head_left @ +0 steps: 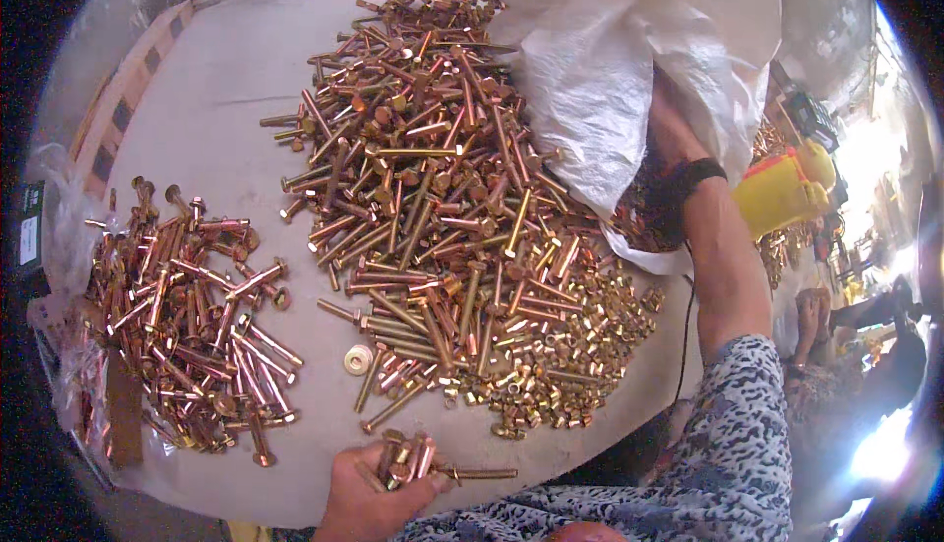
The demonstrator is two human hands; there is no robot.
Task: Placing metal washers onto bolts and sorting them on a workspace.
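Observation:
Near the table's front edge, my left hand [379, 493] is closed around several copper-coloured bolts [401, 461], their heads and shanks sticking out between thumb and fingers. A single long bolt [487, 473] points right beside the thumb. On the right, my right hand [673, 129] reaches into a white woven plastic sack [590, 80]; its fingers are hidden inside. A dark band [700, 176] circles that wrist. Dark reddish pieces [644, 203] show in the sack's mouth. A large heap of bolts [413, 158] lies between the hands, with small brassy nuts [560, 375] at its near right side.
A second pile of bolts [197, 335] lies at the left, beside clear plastic wrapping [59, 316]. One pale round washer-like piece [358, 359] sits by the heap. Beyond my right arm is a yellow container [787, 193]. A person's bare foot [811, 311] shows at the right.

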